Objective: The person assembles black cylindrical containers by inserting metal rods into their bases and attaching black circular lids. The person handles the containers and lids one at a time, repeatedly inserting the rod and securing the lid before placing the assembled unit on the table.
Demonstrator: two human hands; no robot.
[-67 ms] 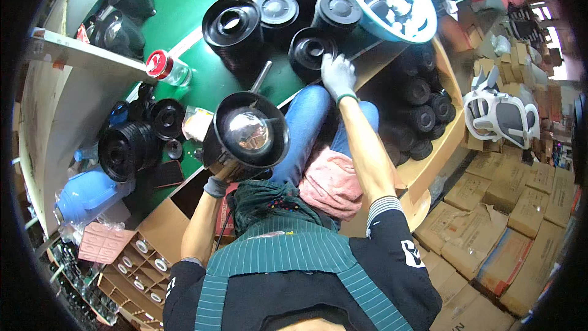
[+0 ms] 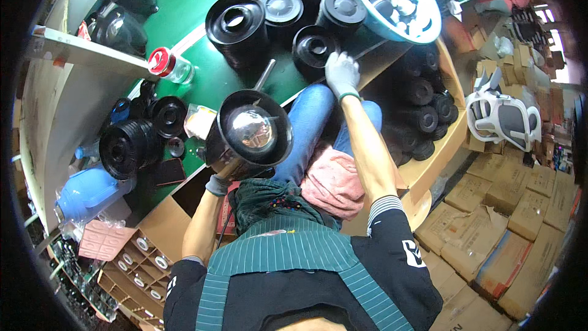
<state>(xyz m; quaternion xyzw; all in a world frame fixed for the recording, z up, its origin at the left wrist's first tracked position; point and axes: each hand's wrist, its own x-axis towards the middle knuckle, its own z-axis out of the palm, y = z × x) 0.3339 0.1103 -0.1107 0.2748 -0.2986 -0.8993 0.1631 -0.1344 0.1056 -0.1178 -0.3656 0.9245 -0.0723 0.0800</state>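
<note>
Two gloved hands at a crowded green table

Head view: the right hand (image 2: pixel 342 73), fingers spread, rests on a black cap (image 2: pixel 313 49) at the table (image 2: pixel 184 0) edge. The left hand (image 2: pixel 216 184) grips a black lamp housing (image 2: pixel 254 129); finger state hidden. Black parts crowd around.

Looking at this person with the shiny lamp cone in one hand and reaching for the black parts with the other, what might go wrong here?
The left hand alone holds the black reflector cone over the lap; it might slip and fall. The right hand reaches to a black round part near the green table edge, so a nudge might push it off. The parts stand crowded, so neighbours could get knocked too.
</note>
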